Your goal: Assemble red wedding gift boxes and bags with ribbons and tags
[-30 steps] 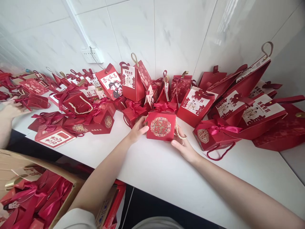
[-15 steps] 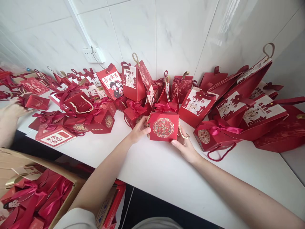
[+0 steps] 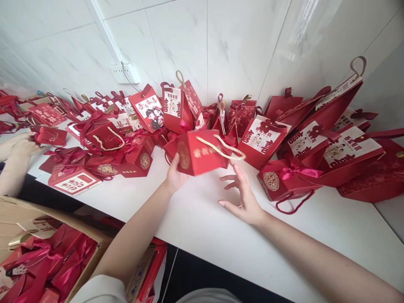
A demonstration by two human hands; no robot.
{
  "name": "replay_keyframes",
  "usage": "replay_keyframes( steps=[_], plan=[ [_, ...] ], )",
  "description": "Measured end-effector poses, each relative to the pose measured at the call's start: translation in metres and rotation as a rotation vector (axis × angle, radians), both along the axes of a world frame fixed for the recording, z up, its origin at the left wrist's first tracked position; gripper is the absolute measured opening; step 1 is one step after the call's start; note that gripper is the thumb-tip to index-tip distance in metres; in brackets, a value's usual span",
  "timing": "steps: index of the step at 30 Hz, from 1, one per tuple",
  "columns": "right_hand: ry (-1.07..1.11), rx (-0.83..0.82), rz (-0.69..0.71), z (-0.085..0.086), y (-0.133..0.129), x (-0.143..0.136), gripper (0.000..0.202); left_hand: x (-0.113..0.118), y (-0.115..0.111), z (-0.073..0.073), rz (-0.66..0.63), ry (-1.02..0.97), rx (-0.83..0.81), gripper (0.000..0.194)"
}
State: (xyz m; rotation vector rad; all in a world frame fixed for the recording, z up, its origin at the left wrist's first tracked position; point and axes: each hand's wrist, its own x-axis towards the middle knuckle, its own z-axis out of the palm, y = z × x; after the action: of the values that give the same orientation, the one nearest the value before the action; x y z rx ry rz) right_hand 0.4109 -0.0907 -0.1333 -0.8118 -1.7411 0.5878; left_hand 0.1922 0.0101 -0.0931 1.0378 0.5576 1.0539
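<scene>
Angular red card box [image 3: 206,155], twisted-cord handle [image 3: 237,154]; left hand [image 3: 176,177] grips its left end, right hand [image 3: 245,200] loosely spread near-right.

Red angular paper box, held [image 3: 202,156]: one
Red paper boxes [image 3: 136,156] on white counter [image 3: 205,219]: over twenty, overlapping
Wearer's bare hands [image 3: 248,202]: two

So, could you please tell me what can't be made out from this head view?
All in the head view:
Gold lettering on the held red gift box: blurred.
That box's contents: hidden by its walls.
Most fingers of the left hand: hidden behind the box.
Cardboard carton: cut off by the left and bottom edges; anything deeper is hidden by its top layer.
Co-worker's forearms: cut off by the left edge.
</scene>
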Motion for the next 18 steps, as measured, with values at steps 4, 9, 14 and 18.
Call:
replay_keyframes(
  steps=[4, 9, 14, 18],
  plan=[
    [-0.111, -0.015, 0.092, -0.002, -0.001, -0.002, 0.085, -0.004, -0.003, 0.013, -0.086, -0.082, -0.098, 0.067],
    [-0.023, -0.132, 0.014, -0.002, -0.001, -0.004, 0.076, -0.010, -0.002, 0.013, -0.230, -0.143, -0.176, 0.063],
    [0.000, -0.211, -0.023, 0.000, 0.000, -0.002, 0.068, -0.011, 0.002, 0.014, -0.315, -0.117, -0.220, 0.060],
    [0.020, -0.205, -0.007, -0.001, 0.000, -0.003, 0.064, -0.010, 0.004, 0.017, -0.330, -0.109, -0.206, 0.067]
  ],
)
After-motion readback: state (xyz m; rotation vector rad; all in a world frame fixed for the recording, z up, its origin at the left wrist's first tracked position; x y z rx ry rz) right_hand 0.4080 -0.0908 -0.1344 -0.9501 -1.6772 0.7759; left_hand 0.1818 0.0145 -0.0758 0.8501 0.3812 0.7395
